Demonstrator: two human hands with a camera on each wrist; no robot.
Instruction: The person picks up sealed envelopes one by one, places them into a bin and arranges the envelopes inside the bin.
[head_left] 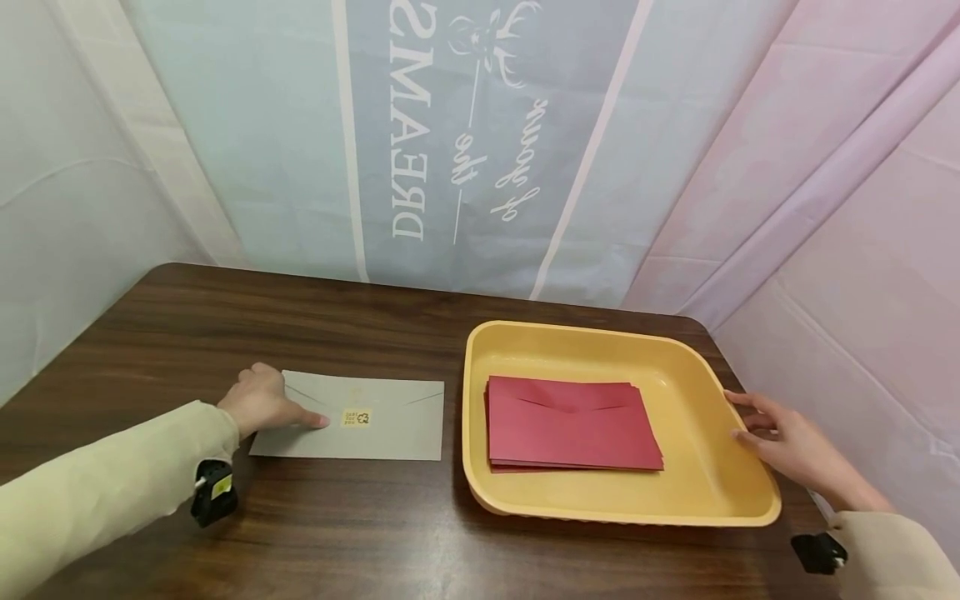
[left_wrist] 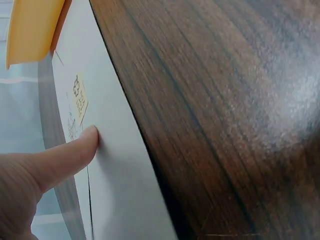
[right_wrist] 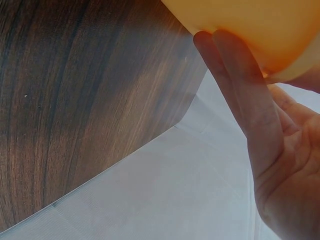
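Observation:
On the left side of the table lies a pale grey envelope (head_left: 397,429) with a small gold "just for you" sticker (head_left: 356,417). My left hand (head_left: 264,402) holds its left end, the thumb (left_wrist: 65,155) on top near the sticker. The other fingers are partly hidden behind the envelope. To the right is a yellow plastic tray (head_left: 697,433) holding a stack of red envelopes (head_left: 573,423). My right hand (head_left: 787,437) grips the tray's right rim, thumb on the rim and fingers (right_wrist: 245,80) against the outer wall.
The dark wood-grain table (head_left: 360,525) has rounded far corners. Behind it hangs a pale blue cloth (head_left: 277,150) with mirrored lettering, and a pinkish cloth (head_left: 862,317) hangs at the right. Black wrist cameras sit on both sleeves.

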